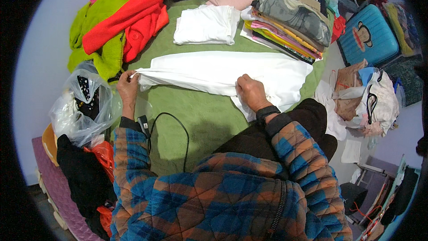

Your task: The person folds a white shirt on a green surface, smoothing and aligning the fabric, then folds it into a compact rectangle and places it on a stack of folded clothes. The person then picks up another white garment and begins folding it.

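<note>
A long white garment lies stretched sideways on the green bedcover in front of me, narrow at its left end and wider at its right. My left hand pinches the narrow end at the corner. Farther right, my right hand is closed on the near edge, where the cloth bunches and a flap hangs toward me. Whether the garment is a shirt or trousers, I cannot tell. Just beyond it sits a folded white garment.
A stack of folded clothes stands at the far right. Red and lime-green garments pile up far left, above a clear plastic bag. A black cable lies near my left sleeve. A blue suitcase stands at right.
</note>
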Demonstrator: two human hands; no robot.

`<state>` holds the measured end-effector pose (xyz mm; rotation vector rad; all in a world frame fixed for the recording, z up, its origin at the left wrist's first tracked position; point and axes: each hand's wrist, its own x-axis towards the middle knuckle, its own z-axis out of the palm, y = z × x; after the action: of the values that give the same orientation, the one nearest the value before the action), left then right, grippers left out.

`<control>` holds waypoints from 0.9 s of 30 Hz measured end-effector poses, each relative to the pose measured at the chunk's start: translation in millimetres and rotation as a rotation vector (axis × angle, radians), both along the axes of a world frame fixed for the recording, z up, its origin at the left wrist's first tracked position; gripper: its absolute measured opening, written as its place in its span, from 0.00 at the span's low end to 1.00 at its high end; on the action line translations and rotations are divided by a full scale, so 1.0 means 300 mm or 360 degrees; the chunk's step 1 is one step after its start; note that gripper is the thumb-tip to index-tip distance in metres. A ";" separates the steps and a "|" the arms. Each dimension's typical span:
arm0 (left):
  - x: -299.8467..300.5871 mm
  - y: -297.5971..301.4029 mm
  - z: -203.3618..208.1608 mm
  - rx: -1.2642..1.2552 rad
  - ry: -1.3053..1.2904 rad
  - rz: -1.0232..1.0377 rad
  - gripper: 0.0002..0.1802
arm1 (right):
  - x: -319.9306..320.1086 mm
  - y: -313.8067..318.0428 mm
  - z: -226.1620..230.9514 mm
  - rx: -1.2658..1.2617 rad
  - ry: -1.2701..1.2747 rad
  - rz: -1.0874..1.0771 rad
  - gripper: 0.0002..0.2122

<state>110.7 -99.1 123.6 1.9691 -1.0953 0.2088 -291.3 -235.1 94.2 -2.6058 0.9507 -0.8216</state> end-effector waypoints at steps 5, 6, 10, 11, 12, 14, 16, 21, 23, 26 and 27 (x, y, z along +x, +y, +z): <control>-0.011 0.005 0.053 -0.0013 0.0131 0.0007 0.08 | -0.011 0.009 0.009 0.0029 -0.0021 0.0009 0.04; -0.017 0.006 0.065 -0.0021 0.0150 0.0011 0.08 | -0.014 0.011 0.013 0.0020 -0.0015 0.0007 0.05; -0.039 0.004 0.120 -0.0116 0.0118 -0.0076 0.08 | -0.018 0.021 0.046 -0.0045 -0.0052 -0.0009 0.05; -0.045 0.005 0.135 -0.0127 0.0051 -0.0093 0.08 | -0.021 0.020 0.061 -0.0054 -0.0058 -0.0012 0.06; -0.050 0.006 0.148 -0.0155 -0.0022 -0.0124 0.07 | -0.026 0.019 0.078 -0.0036 -0.0018 -0.0039 0.06; -0.057 0.005 0.175 -0.0168 0.0012 -0.0110 0.07 | -0.042 0.020 0.115 -0.0084 -0.0188 -0.0024 0.07; -0.064 0.004 0.201 -0.0168 0.0045 -0.0083 0.07 | -0.062 0.023 0.150 -0.0118 -0.0247 -0.0020 0.07; -0.086 -0.028 0.264 -0.0167 0.0125 -0.0110 0.08 | -0.103 0.025 0.196 -0.0239 -0.0237 -0.0004 0.07; -0.099 -0.049 0.286 -0.0251 0.0109 -0.0204 0.08 | -0.109 0.015 0.204 -0.0402 -0.0332 0.0019 0.08; -0.116 -0.060 0.322 -0.0272 0.0129 -0.0233 0.08 | -0.125 0.010 0.209 -0.0385 -0.0363 0.0010 0.08; -0.122 -0.063 0.337 -0.0255 0.0183 -0.0212 0.08 | -0.131 0.009 0.210 -0.0335 -0.0359 -0.0006 0.08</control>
<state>74.0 -118.0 224.7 1.7376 -1.0957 0.1069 -330.7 -232.4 157.1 -2.6074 0.8460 -1.2471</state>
